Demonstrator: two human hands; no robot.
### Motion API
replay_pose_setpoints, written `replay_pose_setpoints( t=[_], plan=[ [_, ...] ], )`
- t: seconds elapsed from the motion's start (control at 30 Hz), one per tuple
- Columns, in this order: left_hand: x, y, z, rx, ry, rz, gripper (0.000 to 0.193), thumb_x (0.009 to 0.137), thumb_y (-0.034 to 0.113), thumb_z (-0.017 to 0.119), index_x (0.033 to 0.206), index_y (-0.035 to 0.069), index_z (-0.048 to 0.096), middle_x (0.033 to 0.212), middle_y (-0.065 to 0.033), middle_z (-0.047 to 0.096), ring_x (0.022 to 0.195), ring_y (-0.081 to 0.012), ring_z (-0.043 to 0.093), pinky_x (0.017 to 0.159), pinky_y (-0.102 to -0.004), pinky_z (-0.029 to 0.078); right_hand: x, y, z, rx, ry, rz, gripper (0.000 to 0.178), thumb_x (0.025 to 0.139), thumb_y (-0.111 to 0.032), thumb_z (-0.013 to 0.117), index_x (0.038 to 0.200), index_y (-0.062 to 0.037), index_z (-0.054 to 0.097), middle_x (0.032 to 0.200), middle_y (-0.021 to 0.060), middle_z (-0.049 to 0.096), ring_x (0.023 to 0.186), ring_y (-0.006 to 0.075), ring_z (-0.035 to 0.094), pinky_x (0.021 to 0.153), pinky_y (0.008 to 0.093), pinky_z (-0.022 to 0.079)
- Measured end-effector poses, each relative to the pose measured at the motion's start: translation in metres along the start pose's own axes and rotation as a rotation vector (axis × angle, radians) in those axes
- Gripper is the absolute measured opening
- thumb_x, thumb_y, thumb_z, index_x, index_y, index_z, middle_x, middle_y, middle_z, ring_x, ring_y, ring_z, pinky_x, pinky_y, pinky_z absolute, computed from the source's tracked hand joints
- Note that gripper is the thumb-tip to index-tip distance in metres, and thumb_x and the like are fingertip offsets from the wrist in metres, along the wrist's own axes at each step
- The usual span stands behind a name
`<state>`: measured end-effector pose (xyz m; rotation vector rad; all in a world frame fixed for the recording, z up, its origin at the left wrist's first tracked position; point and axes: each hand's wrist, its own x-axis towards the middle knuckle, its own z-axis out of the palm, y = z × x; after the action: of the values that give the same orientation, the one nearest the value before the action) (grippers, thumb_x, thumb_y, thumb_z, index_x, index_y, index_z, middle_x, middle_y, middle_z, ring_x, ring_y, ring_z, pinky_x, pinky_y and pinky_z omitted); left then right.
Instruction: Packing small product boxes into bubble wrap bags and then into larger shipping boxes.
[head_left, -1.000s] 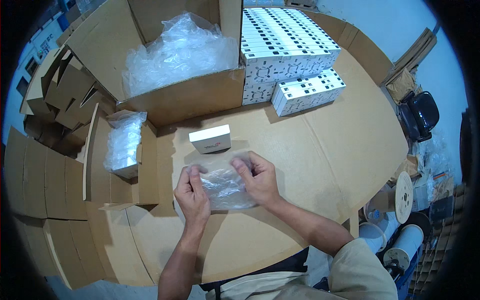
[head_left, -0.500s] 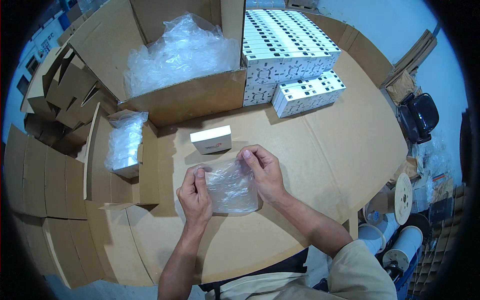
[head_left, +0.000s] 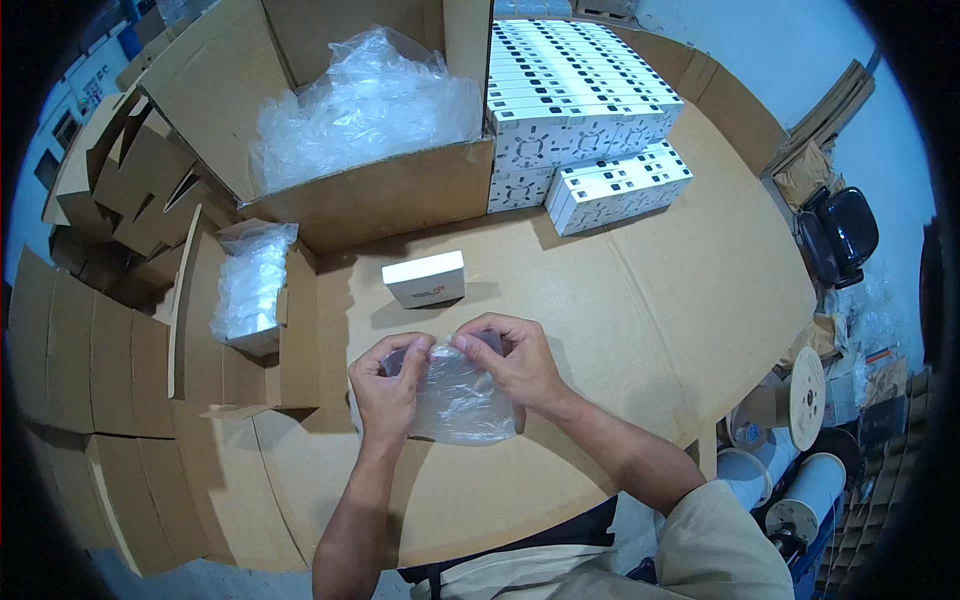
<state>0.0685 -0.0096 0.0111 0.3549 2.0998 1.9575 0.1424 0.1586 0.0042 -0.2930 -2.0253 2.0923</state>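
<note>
My left hand (head_left: 388, 390) and my right hand (head_left: 512, 360) both pinch the top edge of a small clear plastic bag (head_left: 456, 402), held just above the cardboard-covered table (head_left: 650, 290). The bag hangs between the two hands, its mouth pulled apart at the fingertips. A small white box (head_left: 425, 278) lies flat on the table a little beyond my hands, untouched.
A large open carton (head_left: 370, 190) filled with crumpled clear plastic stands at the back. Stacks of white printed boxes (head_left: 580, 130) sit at the back right. A small open carton holding clear bags (head_left: 250, 290) is at the left, flat cardboard sheets (head_left: 80, 340) beyond it.
The bag has been lifted off the table and my fingers have moved to its top edge, pulling the mouth apart. The white box has not moved.
</note>
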Motion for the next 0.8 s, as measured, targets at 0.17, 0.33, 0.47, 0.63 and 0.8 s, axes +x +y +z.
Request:
replay_pose_setpoints(
  t=[0.17, 0.33, 0.47, 0.63, 0.8],
  plan=[
    [-0.004, 0.001, 0.002, 0.027, 0.113, 0.029, 0.021, 0.098, 0.02, 0.071, 0.097, 0.0, 0.074, 0.082, 0.0019, 0.065, 0.075, -0.0063, 0.055, 0.067, -0.0229, 0.044, -0.002, -0.003, 0.015, 0.103, 0.142, -0.033, 0.013, 0.097, -0.013, 0.071, 0.097, -0.0001, 0.069, 0.081, -0.001, 0.067, 0.076, 0.0047, 0.06, 0.065, 0.0235, 0.049],
    [-0.004, 0.007, 0.009, -0.045, 0.171, 0.055, 0.023, 0.101, 0.022, 0.068, 0.096, 0.0, 0.072, 0.075, 0.0024, 0.064, 0.067, -0.0052, 0.054, 0.059, -0.0227, 0.044, -0.002, 0.009, 0.01, -0.075, 0.155, -0.022, 0.014, 0.1, -0.014, 0.068, 0.102, -0.0014, 0.063, 0.077, -0.003, 0.063, 0.065, 0.0025, 0.056, 0.056, 0.0198, 0.046],
    [-0.006, -0.02, 0.002, 0.025, 0.101, 0.066, 0.031, 0.107, 0.027, 0.058, 0.091, 0.002, 0.066, 0.07, 0.0026, 0.057, 0.063, -0.0044, 0.05, 0.054, -0.024, 0.041, -0.001, 0.0, 0.016, -0.016, 0.204, -0.027, 0.013, 0.1, -0.014, 0.068, 0.1, -0.0019, 0.064, 0.076, -0.002, 0.063, 0.067, 0.0028, 0.056, 0.058, 0.0218, 0.046],
    [-0.008, -0.013, 0.013, 0.062, 0.201, 0.165, 0.043, 0.111, 0.033, 0.045, 0.085, 0.003, 0.061, 0.066, 0.0028, 0.051, 0.057, -0.004, 0.045, 0.05, -0.0246, 0.037, -0.004, 0.004, 0.02, -0.156, 0.218, -0.142, 0.019, 0.103, -0.014, 0.064, 0.09, -0.0003, 0.063, 0.078, -0.0013, 0.063, 0.072, 0.0035, 0.054, 0.064, 0.0236, 0.046],
    [-0.011, -0.009, 0.009, 0.039, 0.194, 0.127, 0.049, 0.113, 0.038, 0.039, 0.087, 0.003, 0.062, 0.064, 0.0035, 0.048, 0.053, -0.0049, 0.044, 0.049, -0.0246, 0.035, -0.001, 0.007, 0.013, -0.094, 0.241, -0.071, 0.026, 0.106, -0.019, 0.06, 0.088, -0.0002, 0.063, 0.073, -0.0032, 0.058, 0.072, 0.0037, 0.053, 0.064, 0.0224, 0.044]
  ],
)
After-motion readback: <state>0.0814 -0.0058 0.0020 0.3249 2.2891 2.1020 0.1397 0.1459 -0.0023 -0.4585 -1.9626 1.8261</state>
